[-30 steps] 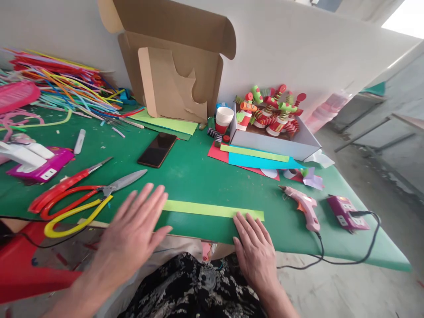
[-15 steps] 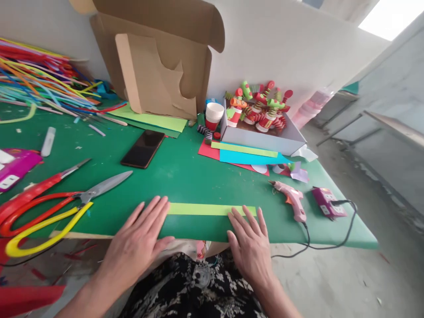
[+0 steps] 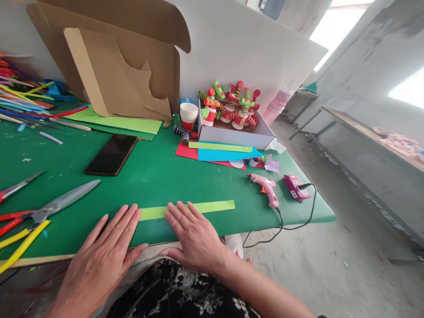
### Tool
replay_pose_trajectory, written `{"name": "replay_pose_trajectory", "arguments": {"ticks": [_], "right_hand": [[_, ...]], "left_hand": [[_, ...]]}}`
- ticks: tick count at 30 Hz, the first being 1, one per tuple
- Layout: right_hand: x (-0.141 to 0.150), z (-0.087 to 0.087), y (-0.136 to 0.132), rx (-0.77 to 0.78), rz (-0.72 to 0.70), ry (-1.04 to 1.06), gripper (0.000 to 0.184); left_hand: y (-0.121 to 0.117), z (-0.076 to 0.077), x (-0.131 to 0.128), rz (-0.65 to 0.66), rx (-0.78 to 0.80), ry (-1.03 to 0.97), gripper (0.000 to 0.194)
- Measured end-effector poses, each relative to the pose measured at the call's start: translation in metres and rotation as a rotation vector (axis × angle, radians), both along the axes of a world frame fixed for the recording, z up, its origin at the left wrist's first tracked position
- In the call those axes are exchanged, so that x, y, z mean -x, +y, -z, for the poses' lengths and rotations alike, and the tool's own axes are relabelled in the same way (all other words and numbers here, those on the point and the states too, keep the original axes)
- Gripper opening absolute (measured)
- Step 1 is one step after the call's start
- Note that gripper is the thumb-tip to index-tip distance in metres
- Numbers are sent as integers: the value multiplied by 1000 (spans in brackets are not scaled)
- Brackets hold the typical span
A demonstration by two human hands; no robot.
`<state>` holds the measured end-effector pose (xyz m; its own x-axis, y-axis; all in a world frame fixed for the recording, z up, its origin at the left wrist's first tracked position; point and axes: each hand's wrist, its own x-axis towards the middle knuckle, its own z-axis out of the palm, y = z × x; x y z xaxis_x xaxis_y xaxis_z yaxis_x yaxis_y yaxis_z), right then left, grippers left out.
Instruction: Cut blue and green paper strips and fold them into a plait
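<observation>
Clearly, in the head view, a narrow yellow-green paper strip (image 3: 217, 206) lies flat across the bottom centre of the frame, on a smooth green tabletop (image 3: 155, 176) near its front edge. At lower left, the left hand (image 3: 106, 249) is laid palm down, its fingers straight and gripping nothing, beside the strip's left end; whether the paper runs beneath them cannot be told. At bottom centre, the right hand (image 3: 195, 236) has its fingers extended and slightly spread, fingertips resting on the strip's middle. Large metal scissors with red and yellow handles (image 3: 71, 198) lie at left, below a black rectangular smartphone (image 3: 111, 154). Right of centre sits a pink plastic glue gun (image 3: 266, 187), near a purple power block (image 3: 293, 187).
</observation>
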<state>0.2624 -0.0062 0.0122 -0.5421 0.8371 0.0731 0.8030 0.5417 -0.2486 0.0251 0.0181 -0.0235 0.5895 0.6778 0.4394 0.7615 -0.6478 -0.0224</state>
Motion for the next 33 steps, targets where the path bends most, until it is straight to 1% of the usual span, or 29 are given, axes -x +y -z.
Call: {"name": "replay_pose_trajectory", "arguments": {"ticks": [5, 7, 9, 11, 12, 14, 15, 17, 19, 20, 22, 24, 29, 31, 33], "right_hand": [[-48, 4, -16, 16, 140, -51, 77], [-63, 7, -23, 7, 198, -76, 75], [-72, 11, -29, -17, 237, -93, 74], [-77, 13, -32, -42, 260, -106, 74], [-77, 14, -33, -49, 267, -113, 74], [-75, 16, -33, -52, 282, -132, 73], [-74, 16, -33, -50, 293, -143, 72], [-72, 16, -33, -43, 314, -164, 72], [-72, 17, -33, -39, 323, -178, 75], [-72, 17, -33, -40, 321, -180, 76], [-73, 17, -33, -47, 312, -171, 75], [-73, 18, -34, -68, 306, -154, 73], [-80, 22, -35, -131, 297, -110, 71], [-85, 19, -32, -128, 288, -96, 64], [-86, 11, -25, -116, 297, -82, 55]], "left_hand": [[0, -4, 4, 8, 12, 9, 70], [-1, -7, 5, 0, 21, 24, 69], [-2, -11, -2, -34, 16, 27, 68], [-3, -16, -21, -53, 5, 7, 68], [-4, -19, -36, -33, 13, -1, 68], [-5, -21, -71, 75, 33, 1, 66], [-6, -21, -89, 124, 43, 10, 64], [-6, -19, -122, 181, 66, 15, 61], [-7, -14, -141, 195, 90, 14, 65], [-7, -12, -144, 191, 99, 14, 69], [-8, -8, -139, 173, 105, 11, 75], [-7, -6, -122, 154, 101, 14, 78], [-4, -7, -58, 82, 49, 34, 80], [-3, -7, -33, 42, 42, 36, 80], [-3, -6, -14, 2, 39, 42, 79]]}}
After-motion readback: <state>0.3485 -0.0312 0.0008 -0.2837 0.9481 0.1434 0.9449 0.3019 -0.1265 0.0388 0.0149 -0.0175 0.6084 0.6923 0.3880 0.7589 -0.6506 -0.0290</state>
